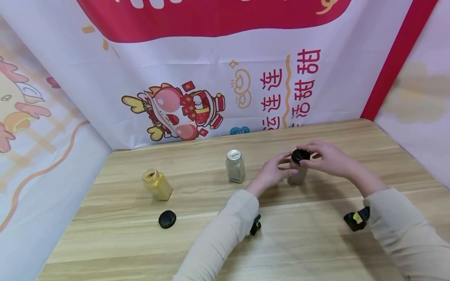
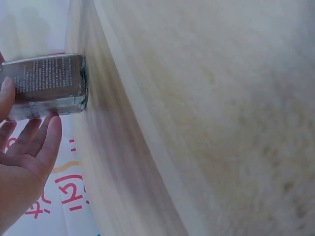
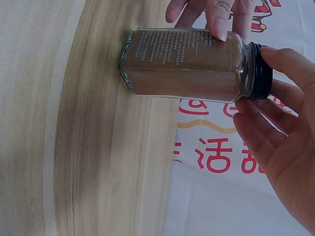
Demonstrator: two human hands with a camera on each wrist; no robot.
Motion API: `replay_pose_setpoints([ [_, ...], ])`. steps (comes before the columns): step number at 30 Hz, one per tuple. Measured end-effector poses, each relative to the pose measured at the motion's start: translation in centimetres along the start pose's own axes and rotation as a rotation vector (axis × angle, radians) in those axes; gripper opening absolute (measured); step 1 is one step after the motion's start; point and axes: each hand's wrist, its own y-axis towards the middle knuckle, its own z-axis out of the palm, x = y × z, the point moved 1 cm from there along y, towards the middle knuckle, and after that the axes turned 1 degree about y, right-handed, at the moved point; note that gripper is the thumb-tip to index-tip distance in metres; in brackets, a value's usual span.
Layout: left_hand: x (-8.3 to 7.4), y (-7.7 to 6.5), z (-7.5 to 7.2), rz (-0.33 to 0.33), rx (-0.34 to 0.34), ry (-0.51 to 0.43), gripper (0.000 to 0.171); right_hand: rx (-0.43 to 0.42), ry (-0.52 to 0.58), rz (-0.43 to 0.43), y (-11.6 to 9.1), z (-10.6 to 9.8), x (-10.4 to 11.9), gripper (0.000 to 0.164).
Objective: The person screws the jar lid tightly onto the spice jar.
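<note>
A square glass jar of brown powder (image 3: 187, 69) stands upright on the table at the right in the head view, its black lid (image 1: 300, 155) on top. My right hand (image 1: 328, 159) pinches that lid between thumb and fingers from the right. From the other side my left hand (image 1: 270, 171) holds the jar's body, thumb on the printed face. Left of the left hand is a jar of pale contents (image 1: 235, 168) with a slotted silvery top. Farther left, a glass jar of yellow powder (image 1: 159, 187) has an uncovered mouth.
A loose black lid (image 1: 166, 219) lies on the wooden table (image 1: 116, 234), nearer me than the yellow jar. Behind the table hangs a printed cloth (image 1: 197, 50) with a cartoon figure and red characters. Pale cloth walls flank both sides.
</note>
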Motion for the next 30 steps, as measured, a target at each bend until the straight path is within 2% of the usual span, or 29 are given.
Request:
replay_pose_setpoints([
  [5,0.1,-0.1,0.1,-0.009,0.0,0.015,0.068,0.001,-0.013,0.018,-0.2,0.3,0.1,0.046],
  [12,0.4,-0.4,-0.1,-0.107,-0.042,0.015,0.068,-0.008,-0.032,0.027,-0.3,0.4,0.0,0.047],
  [15,0.3,-0.9,-0.4,-0.124,-0.054,0.028,0.066,-0.018,-0.028,0.02,-0.4,0.3,-0.2,0.047],
  [24,-0.1,-3.1,-1.9,-0.198,-0.028,0.079,0.062,-0.047,-0.012,0.017,-0.5,0.4,-0.5,0.046],
  [27,-0.3,-4.0,-2.5,-0.194,0.001,0.092,0.06,-0.05,-0.013,0.021,-0.4,0.5,-0.5,0.044],
  [30,-0.4,-4.8,-3.1,-0.161,0.025,0.092,0.058,-0.054,-0.016,0.03,-0.3,0.5,-0.4,0.044],
])
